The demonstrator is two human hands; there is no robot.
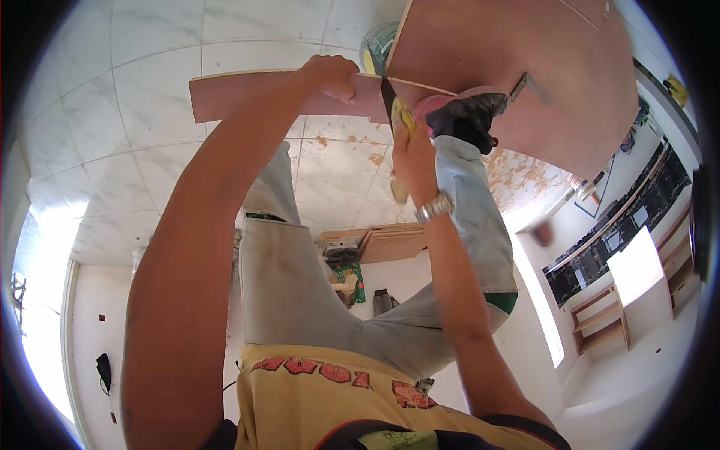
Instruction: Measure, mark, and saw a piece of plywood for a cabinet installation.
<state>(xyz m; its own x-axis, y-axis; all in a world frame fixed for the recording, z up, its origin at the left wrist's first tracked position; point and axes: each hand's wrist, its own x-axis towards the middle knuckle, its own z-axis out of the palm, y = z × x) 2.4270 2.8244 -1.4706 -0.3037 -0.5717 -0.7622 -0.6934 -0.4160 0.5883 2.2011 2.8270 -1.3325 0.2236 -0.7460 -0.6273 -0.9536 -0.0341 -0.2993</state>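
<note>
My right hand (415,159) is wrapped round the yellow handle of a handsaw (388,97). Its dark blade stands at the meeting line between a long reddish-brown strip of board (247,96) on the left and a large reddish-brown wooden panel (555,82) on the right. Whether the two are still joined there is hard to see. Closed over the strip's far edge, my left hand (335,77) grips it a little left of the blade. My foot in a black shoe (469,120) rests on the panel, right of the saw.
Sawdust (517,169) and brown scraps lie on the white tiled floor (150,112). A rounded greenish container (381,41) stands beyond the saw. A metal square-like piece (519,86) lies on the panel. Boards (394,244) lie behind my legs; wooden shelving (600,319) is at right.
</note>
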